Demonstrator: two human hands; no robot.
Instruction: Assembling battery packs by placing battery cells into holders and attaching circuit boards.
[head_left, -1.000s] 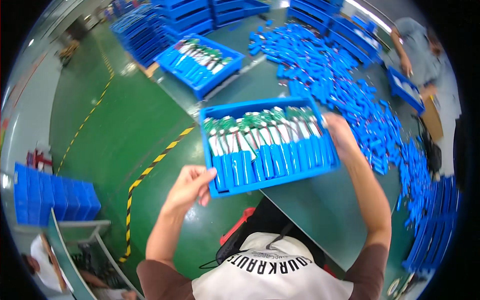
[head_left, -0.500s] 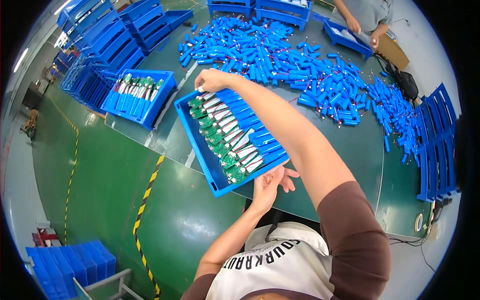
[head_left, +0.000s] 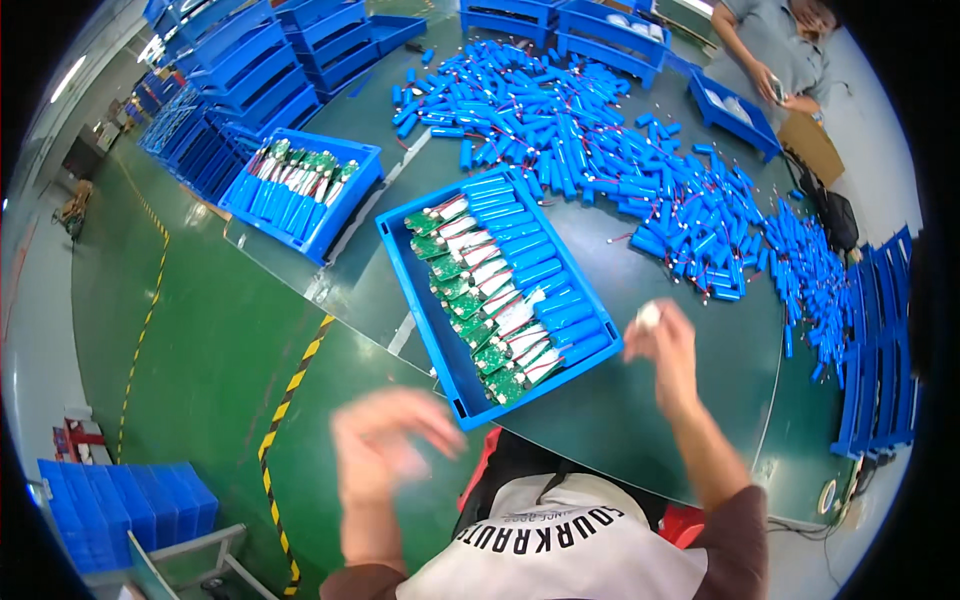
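Observation:
A blue tray (head_left: 441,366) lies aslant on the green table in front of me. It holds a row of blue cylindrical battery packs (head_left: 537,272) with white sleeves, wires and green circuit boards (head_left: 466,304). My left hand (head_left: 390,435), smeared by motion, hovers by the tray's near left corner; its fingers look stretched out and nothing shows in them. Off the tray's right corner my right hand (head_left: 665,350) is raised, its fingers loosely bent and apart, with a white cover on one fingertip. It appears to hold nothing, and both hands are clear of the tray.
A second filled blue tray (head_left: 372,172) sits at the table's left edge. Loose blue battery packs (head_left: 560,130) spread over the far and right side. Stacked blue trays (head_left: 235,70) rise at the far left, a blue rack (head_left: 875,345) at the right. A co-worker (head_left: 775,60) stands across the table.
Both hands have let go of the tray, which now rests flatter on the table. My right hand has swung from its far left corner to the right; my left hand has moved left.

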